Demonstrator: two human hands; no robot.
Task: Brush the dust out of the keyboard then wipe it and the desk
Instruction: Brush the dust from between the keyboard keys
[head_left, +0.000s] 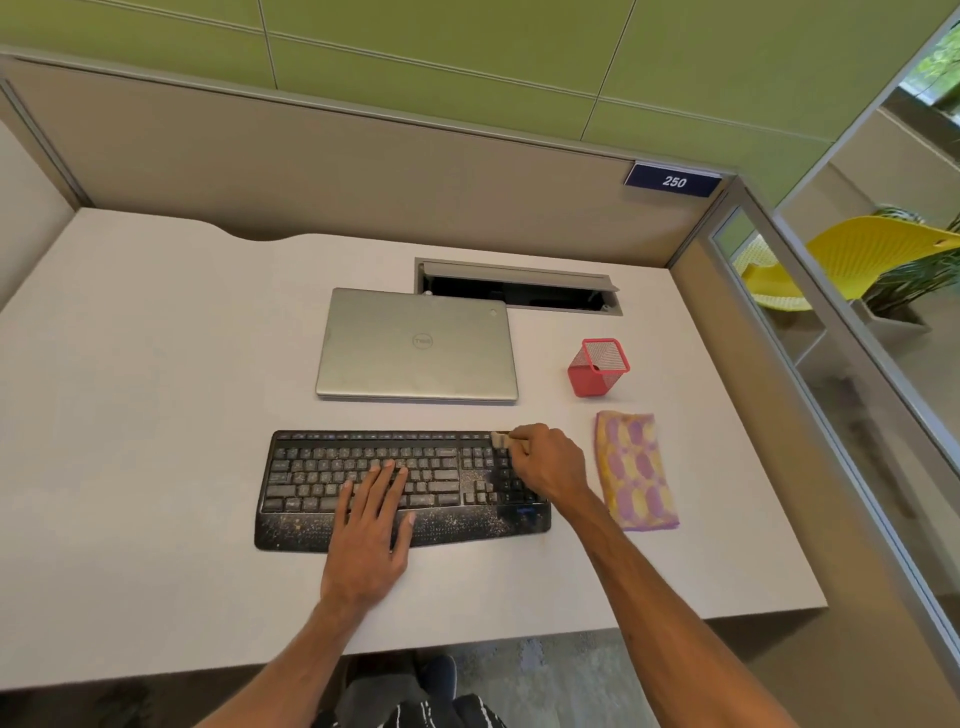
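Note:
A black keyboard (322, 483) speckled with pale dust lies on the light grey desk (156, 415). My left hand (371, 525) rests flat on its middle keys and palm rest, fingers straight. My right hand (545, 460) grips a small brush (500, 439) whose pale bristles touch the keyboard's top right corner above the number pad. The number pad area looks darker and less dusty than the other keys. A folded yellow and purple cloth (636, 470) lies on the desk just right of the keyboard.
A closed silver laptop (418, 345) lies behind the keyboard. A red mesh pen holder (597, 366) stands to its right, behind the cloth. An open cable tray (519, 286) is sunk in the desk at the back. Partition walls enclose the desk at the back and right.

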